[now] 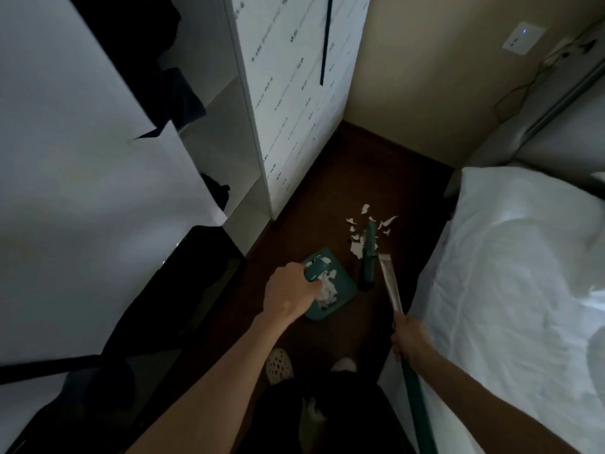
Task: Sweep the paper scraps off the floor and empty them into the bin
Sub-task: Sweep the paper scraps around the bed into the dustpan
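My left hand (289, 293) grips the handle of a teal dustpan (340, 283) that rests on the dark floor and holds several white paper scraps (327, 290). My right hand (409, 339) grips the broom handle (391, 286), silver above my hand's far side and green below it. The teal broom head (369, 253) stands on the floor just right of the dustpan, among several loose white paper scraps (363, 224) lying beyond and around it.
A white wardrobe (294, 109) with an open shelf section stands to the left. A bed with white sheets (510, 273) fills the right side. A beige wall (425, 77) closes the narrow aisle ahead. My feet (280, 367) stand near the bottom.
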Tool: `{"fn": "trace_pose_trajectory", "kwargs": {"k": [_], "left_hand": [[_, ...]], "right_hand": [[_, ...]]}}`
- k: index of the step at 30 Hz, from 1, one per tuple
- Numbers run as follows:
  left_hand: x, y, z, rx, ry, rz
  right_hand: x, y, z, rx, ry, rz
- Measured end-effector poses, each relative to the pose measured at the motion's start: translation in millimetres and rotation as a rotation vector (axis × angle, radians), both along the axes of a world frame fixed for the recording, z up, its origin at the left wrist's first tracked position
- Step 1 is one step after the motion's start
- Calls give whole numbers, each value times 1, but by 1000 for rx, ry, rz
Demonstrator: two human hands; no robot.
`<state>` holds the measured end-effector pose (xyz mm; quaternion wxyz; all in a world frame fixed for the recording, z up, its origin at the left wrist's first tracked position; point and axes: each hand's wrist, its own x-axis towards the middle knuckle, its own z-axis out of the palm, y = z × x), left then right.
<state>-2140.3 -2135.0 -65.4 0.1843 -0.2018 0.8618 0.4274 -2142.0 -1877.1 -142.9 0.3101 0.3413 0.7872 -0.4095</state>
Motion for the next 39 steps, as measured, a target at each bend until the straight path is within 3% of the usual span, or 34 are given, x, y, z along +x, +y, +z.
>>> {"fn": "trace_pose_trajectory", "kwargs": {"k": [9, 17, 22, 27, 32, 39], "left_hand": [[-101, 56, -19, -54, -72, 47], [-189, 96, -35, -92, -106, 129], [-227, 112, -43, -103, -78, 135], [-251, 121, -51, -127, -64, 136], [-267, 130, -49, -117, -83, 135], [-272, 125, -37, -115, -100, 161]], "right_hand": [[-157, 65, -13, 6, 11, 52], [-312, 136, -54, 156, -90, 354], [-372, 152, -90, 212, -121, 338], [-368, 133, -84, 100, -268, 439], [-316, 126, -59, -31, -420, 404], [-272, 117, -18, -30, -334, 481]]}}
